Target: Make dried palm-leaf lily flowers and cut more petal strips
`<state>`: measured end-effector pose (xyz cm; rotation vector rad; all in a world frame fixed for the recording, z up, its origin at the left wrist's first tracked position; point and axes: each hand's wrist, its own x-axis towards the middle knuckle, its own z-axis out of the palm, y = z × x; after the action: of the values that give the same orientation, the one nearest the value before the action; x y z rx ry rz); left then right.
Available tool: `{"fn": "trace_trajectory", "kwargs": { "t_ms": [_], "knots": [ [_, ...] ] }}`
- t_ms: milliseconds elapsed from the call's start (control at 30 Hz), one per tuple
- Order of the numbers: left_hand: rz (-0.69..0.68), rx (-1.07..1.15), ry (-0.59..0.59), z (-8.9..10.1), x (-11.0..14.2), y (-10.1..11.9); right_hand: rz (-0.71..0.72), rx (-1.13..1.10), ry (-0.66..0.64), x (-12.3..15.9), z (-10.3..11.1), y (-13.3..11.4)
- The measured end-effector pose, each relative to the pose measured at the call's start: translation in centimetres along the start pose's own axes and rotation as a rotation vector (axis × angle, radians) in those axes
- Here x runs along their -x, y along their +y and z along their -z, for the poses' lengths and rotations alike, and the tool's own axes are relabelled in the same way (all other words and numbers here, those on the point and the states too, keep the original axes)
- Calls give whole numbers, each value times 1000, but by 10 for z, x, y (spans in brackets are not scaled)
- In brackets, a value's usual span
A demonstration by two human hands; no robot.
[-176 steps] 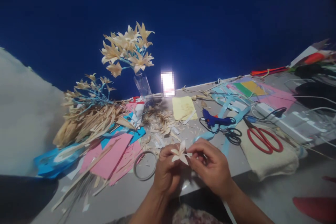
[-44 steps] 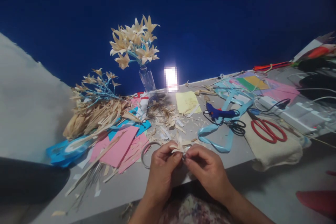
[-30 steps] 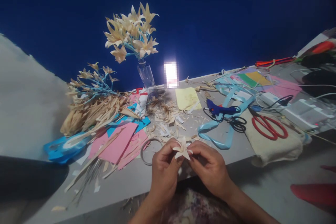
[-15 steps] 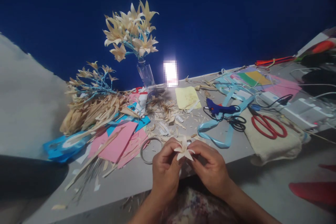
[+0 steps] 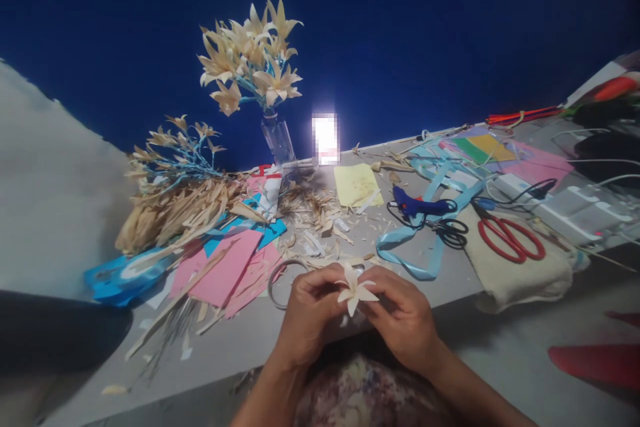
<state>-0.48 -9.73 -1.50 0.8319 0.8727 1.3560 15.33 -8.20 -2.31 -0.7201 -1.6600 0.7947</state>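
Between my two hands, close to the table's front edge, is a cream artificial flower (image 5: 355, 292) with pointed petals spread outward. My left hand (image 5: 315, 310) pinches it from the left side, fingers curled behind the petals. From the right, my right hand (image 5: 403, 310) has its fingers closed on the flower as well. The underside of the bloom is hidden by the petals and fingers. Just left of my left hand lies a grey ring-shaped roll (image 5: 278, 285), partly covered by it.
A glass bottle (image 5: 279, 137) holds cream flowers at the back; dried husks (image 5: 170, 213) and pink paper (image 5: 227, 263) lie left. To the right are a blue glue gun (image 5: 423, 205), light-blue ribbon (image 5: 425, 270), red-handled scissors (image 5: 513, 240) on a cloth (image 5: 520, 283), and a power strip (image 5: 575, 213).
The flower has turned between my fingers and shifted slightly right, its petals now pointing differently. My left hand has moved a little; things on the table stay put.
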Motion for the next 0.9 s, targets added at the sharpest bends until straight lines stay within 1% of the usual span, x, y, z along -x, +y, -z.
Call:
{"fn": "trace_trajectory", "kwargs": {
  "t_ms": [100,167,267,300,367,467,533,600,733,900],
  "knots": [
    [69,108,22,0,0,-3,23,20,28,0,0,2],
    [82,156,35,-2,-1,-7,16,31,48,1,0,5],
    [69,200,47,-4,0,-14,-72,9,89,4,-1,12],
    [63,181,50,-4,1,-17,-122,-14,103,5,-1,14],
    [54,55,71,-3,3,-21,-222,-69,129,6,0,18],
    [-31,-215,138,-3,7,-24,-280,-120,150,9,1,18],
    [-105,-303,169,-5,9,-25,-269,-128,140,11,2,15],
    [-136,-305,174,-9,12,-23,-262,-129,113,15,1,11],
    [-150,-265,154,-18,21,-19,-232,-119,54,25,-1,1],
    [-251,-301,118,-22,38,-13,-148,-89,6,33,-2,-13]
  ]
}}
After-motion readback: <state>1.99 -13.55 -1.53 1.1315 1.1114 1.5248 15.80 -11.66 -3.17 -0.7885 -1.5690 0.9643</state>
